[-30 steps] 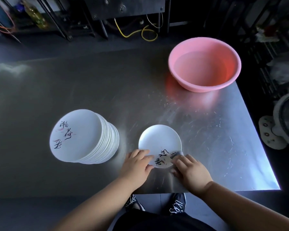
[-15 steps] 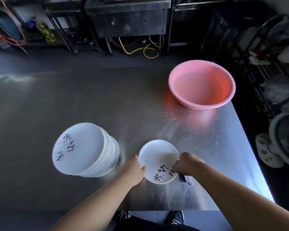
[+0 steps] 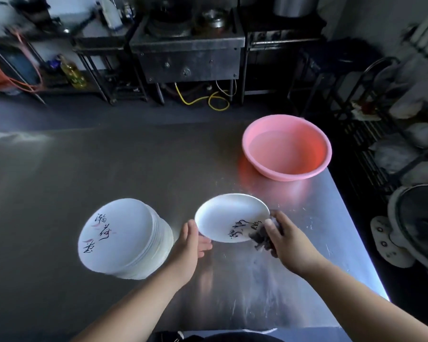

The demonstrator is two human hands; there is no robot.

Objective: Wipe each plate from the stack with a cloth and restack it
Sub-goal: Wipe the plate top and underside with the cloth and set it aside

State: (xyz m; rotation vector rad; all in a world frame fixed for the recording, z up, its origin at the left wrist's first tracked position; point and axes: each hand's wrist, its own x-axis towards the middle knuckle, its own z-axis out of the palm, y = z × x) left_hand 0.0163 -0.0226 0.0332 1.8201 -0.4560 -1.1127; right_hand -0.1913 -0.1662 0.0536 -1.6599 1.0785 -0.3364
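One white plate (image 3: 229, 214) with black calligraphy is lifted off the steel table and tilted. My left hand (image 3: 192, 245) supports its left edge from below, fingers under the rim. My right hand (image 3: 286, 243) grips a dark cloth (image 3: 262, 239) and pinches it against the plate's right edge, thumb on the plate's face. A stack of several white plates (image 3: 124, 238) with the same writing sits on the table to the left, apart from both hands.
A pink basin (image 3: 286, 146) holding water stands at the table's far right. The steel table (image 3: 109, 169) ends at the right near a fan (image 3: 420, 223) on the floor. A stove and metal racks stand beyond the far edge.
The plate has risen off the table and tilted. My left hand moved from its top to under its left edge. The right hand with the cloth slid to the plate's right rim.
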